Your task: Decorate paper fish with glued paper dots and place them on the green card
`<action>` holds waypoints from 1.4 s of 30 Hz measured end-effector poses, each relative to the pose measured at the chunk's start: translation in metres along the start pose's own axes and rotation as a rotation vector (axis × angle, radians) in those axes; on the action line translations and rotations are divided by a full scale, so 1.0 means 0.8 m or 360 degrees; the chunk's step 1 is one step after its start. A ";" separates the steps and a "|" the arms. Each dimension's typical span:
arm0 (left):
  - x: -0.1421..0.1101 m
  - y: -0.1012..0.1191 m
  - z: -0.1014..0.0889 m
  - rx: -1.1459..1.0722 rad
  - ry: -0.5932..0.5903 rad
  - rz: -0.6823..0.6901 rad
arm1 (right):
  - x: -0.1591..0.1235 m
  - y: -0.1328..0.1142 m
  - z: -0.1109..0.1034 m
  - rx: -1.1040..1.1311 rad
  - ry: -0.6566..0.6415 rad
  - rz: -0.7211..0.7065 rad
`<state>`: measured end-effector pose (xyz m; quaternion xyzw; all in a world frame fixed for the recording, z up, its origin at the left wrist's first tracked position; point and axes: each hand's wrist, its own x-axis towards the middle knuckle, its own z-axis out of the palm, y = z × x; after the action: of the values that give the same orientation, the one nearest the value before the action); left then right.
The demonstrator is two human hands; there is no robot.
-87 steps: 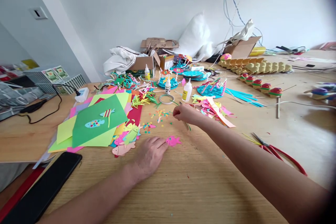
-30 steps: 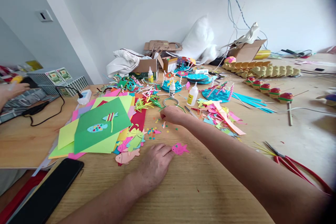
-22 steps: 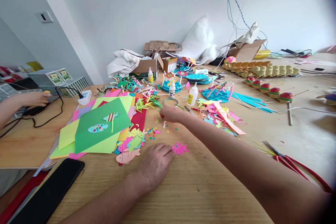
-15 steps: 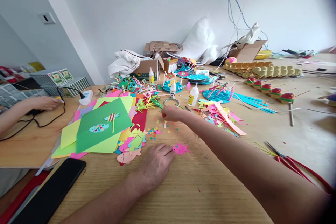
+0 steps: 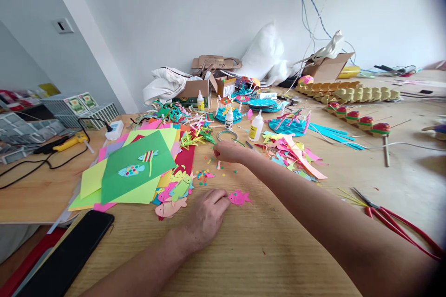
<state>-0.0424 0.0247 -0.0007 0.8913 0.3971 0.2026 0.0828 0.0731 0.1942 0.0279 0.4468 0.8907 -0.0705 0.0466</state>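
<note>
My left hand (image 5: 208, 213) lies low over the table, fingers together, its fingertips at the head of a pink paper fish (image 5: 239, 197) and holding it on the wood. My right hand (image 5: 228, 151) reaches forward with curled fingers above scattered coloured paper dots (image 5: 202, 176). Whatever its fingertips pinch is hidden. A metal ring (image 5: 223, 135) lies just beyond it, and a white glue bottle (image 5: 256, 127) stands to its right. Several more cut paper fish (image 5: 170, 207) are heaped left of my left hand, beside a stack of coloured paper (image 5: 114, 167).
A black phone (image 5: 69, 250) lies at the front left. Red-handled scissors (image 5: 393, 222) are at the right. Paper scraps (image 5: 292, 153) and blue discs (image 5: 289, 125) sit further back. A yellow glue gun (image 5: 71, 141) rests on the left table with its black cable.
Another person's hand and forearm at the left have gone from view, and the yellow glue gun shows there. My own hands and the pink fish have barely moved.
</note>
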 end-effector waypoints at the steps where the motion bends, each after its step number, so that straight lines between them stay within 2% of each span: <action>1: 0.000 -0.001 0.000 -0.0031 0.0019 -0.0010 | 0.000 0.001 -0.001 0.0027 0.0009 0.0004; 11: 0.005 -0.013 -0.001 -0.0353 0.0262 -0.0175 | -0.006 0.033 0.013 0.0499 0.0141 0.0054; 15: 0.008 -0.022 -0.011 -0.0511 0.0384 -0.0407 | -0.015 0.037 0.019 0.0721 0.0162 0.0047; 18: 0.021 -0.035 -0.026 -0.0645 0.0348 -0.0634 | -0.023 0.035 0.019 0.0833 0.0197 0.0031; 21: 0.049 -0.055 -0.039 -0.0639 0.0344 -0.0752 | -0.031 0.029 0.016 0.0883 0.0243 0.0013; 25: 0.091 -0.083 -0.041 -0.0413 0.0272 -0.0811 | -0.042 0.015 0.008 0.0885 0.0308 0.0018; 28: 0.111 -0.093 -0.035 -0.0335 0.0240 -0.0808 | -0.050 0.008 0.002 0.0845 0.0373 0.0056; 33: 0.117 -0.090 -0.030 -0.0303 0.0176 -0.0767 | -0.056 0.006 -0.002 0.0784 0.0407 0.0113; 42: 0.123 -0.090 -0.025 -0.0231 0.0167 -0.0803 | -0.045 0.009 0.009 0.0733 0.0406 0.0077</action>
<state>-0.0403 0.1455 0.0239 0.7440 0.5950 0.2494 0.1737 0.1008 0.1686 0.0253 0.4720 0.8389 -0.2133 -0.1673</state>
